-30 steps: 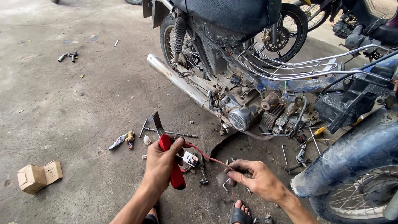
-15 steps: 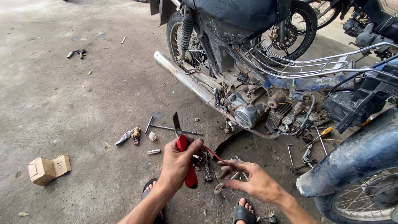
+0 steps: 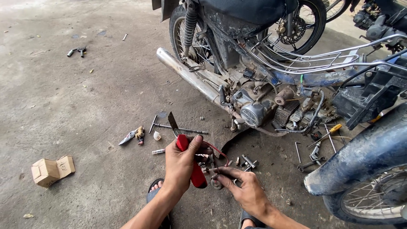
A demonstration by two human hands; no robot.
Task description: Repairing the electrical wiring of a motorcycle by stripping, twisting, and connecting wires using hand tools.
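My left hand (image 3: 180, 163) grips red-handled pliers (image 3: 190, 163); their dark jaws (image 3: 173, 122) point up and away from me. My right hand (image 3: 243, 188) pinches the end of a thin red wire (image 3: 217, 149) together with a small metal part, just right of the pliers' handles. Both hands hover low over the concrete floor, in front of a stripped motorcycle (image 3: 263, 97) with its engine exposed. Small bolts and sockets (image 3: 246, 161) lie on the floor just beyond my right hand.
A T-handle wrench (image 3: 178, 128) and small parts (image 3: 135, 135) lie left of the hands. An open cardboard box (image 3: 51, 170) sits at far left. A yellow-handled screwdriver (image 3: 330, 130) and other tools lie by the engine. A second motorcycle's blue fender and wheel (image 3: 364, 169) stand at right. My sandalled feet (image 3: 157, 188) are below.
The view has shifted, so everything sits slightly lower-right. My right hand has drawn closer to the left hand and the pliers, still holding the red wire.
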